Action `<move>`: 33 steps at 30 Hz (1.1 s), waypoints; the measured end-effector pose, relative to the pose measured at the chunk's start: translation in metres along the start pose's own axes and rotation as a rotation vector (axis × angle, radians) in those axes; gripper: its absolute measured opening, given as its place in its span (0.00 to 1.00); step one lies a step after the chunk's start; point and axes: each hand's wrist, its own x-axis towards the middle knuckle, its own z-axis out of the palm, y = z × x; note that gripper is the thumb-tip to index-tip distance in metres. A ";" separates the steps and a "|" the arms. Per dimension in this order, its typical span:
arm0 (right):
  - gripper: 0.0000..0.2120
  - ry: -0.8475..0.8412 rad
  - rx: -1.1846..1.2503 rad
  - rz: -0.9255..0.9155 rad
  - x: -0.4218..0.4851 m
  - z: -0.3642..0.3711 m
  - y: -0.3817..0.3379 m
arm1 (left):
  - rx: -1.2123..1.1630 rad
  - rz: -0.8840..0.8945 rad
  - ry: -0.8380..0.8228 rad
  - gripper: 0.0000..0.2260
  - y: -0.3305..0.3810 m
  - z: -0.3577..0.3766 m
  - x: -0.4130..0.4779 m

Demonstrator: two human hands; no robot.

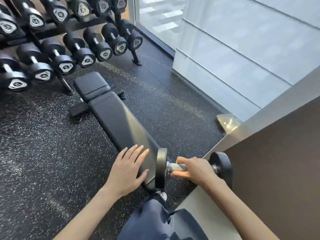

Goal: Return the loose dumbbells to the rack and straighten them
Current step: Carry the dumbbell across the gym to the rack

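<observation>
Right hand curled around loose dumbbell handle; left hand spread flat, empty, on bench end.

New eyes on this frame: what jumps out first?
The right hand closed on the knurled handle of a loose dumbbell at bottom centre, beside the near end of the black bench. The left hand lies flat on that bench end. Upper left, the rack holds two rows of dumbbells.
</observation>
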 end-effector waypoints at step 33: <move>0.26 -0.162 0.022 -0.262 0.187 -0.083 0.174 | 0.005 -0.559 0.031 0.26 0.075 0.021 0.172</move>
